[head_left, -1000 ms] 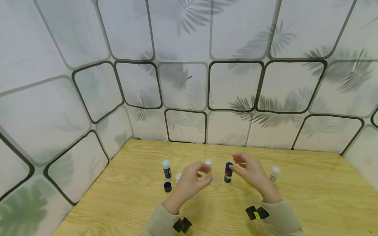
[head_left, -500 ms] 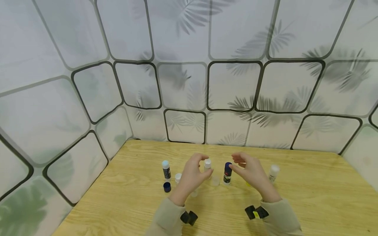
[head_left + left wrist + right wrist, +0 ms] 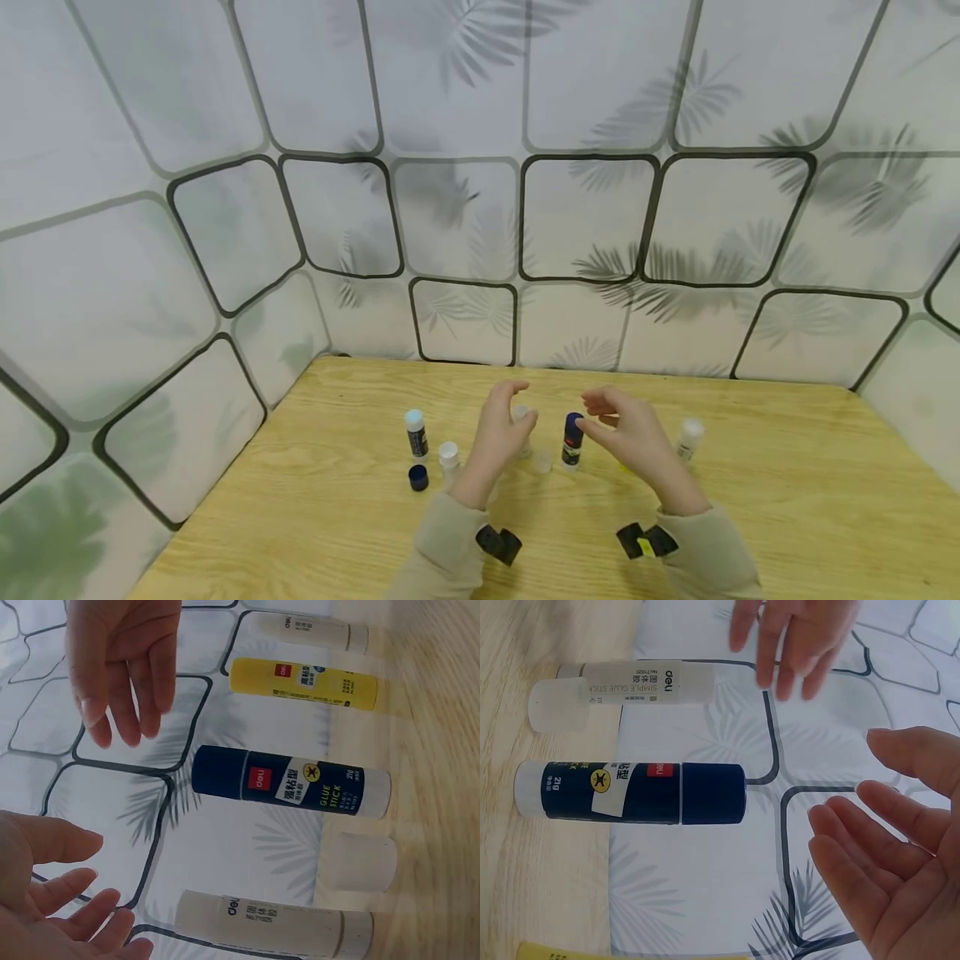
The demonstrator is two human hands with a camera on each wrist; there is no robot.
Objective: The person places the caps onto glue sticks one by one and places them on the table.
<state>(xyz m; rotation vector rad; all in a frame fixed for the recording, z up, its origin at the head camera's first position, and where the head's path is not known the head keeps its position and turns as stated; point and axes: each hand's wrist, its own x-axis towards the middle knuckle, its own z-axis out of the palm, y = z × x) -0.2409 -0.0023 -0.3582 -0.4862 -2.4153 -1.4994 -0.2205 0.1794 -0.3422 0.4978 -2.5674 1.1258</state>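
Note:
A navy glue stick [image 3: 572,442] stands capped and upright between my two hands. My left hand [image 3: 500,437] hovers with fingers apart and nothing in them, nearest a white glue stick [image 3: 274,926] that it partly hides in the head view. Next to that stick is a translucent cap [image 3: 364,862]. To the right, my right hand [image 3: 637,437] hangs loosely curved beside the navy stick, holding nothing. It mostly covers a yellow glue stick [image 3: 304,682] in the head view.
Left of my hands stand another white glue stick [image 3: 449,461] and a dark-bodied glue stick [image 3: 416,435] with a pale blue top. Near it lies a navy cap [image 3: 418,477]. One more white glue stick [image 3: 689,438] stands at the right. A patterned curtain [image 3: 465,208] borders the wooden table [image 3: 810,492].
My left hand has moved right, uncovering more of the white glue stick on its left. My right hand has stayed almost still. The head view has shifted slightly.

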